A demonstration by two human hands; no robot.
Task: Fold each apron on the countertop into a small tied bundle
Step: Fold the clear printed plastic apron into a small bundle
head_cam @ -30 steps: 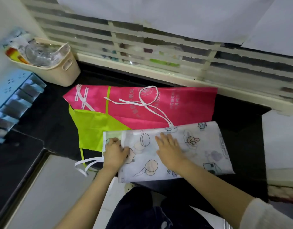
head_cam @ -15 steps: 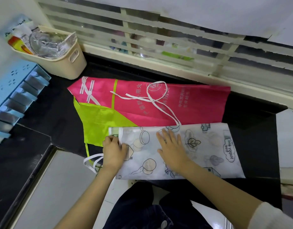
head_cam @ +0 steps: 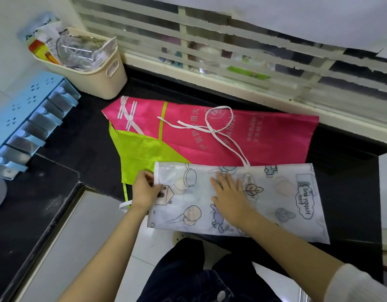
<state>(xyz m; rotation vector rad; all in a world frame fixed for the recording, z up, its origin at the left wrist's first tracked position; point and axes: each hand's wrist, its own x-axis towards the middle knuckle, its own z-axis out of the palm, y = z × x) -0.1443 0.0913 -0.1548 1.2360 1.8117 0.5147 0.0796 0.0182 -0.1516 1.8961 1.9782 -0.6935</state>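
Well, the left hand [head_cam: 145, 191] pinched the left edge of the folded white translucent cartoon-printed apron [head_cam: 286, 192] on the black countertop [head_cam: 345, 182], while the right hand [head_cam: 230, 196] pressed it flat, fingers spread.

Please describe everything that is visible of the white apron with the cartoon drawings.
The white apron is thin, half-transparent fabric printed with pots, leaves, a house and mirrored lettering. It lies flat as a long folded strip along the near side of the black counter, its far edge overlapping the pink apron. Its white tie runs from that edge in a loop over the pink one. The left hand pinches its left end; the right hand presses flat on its middle.
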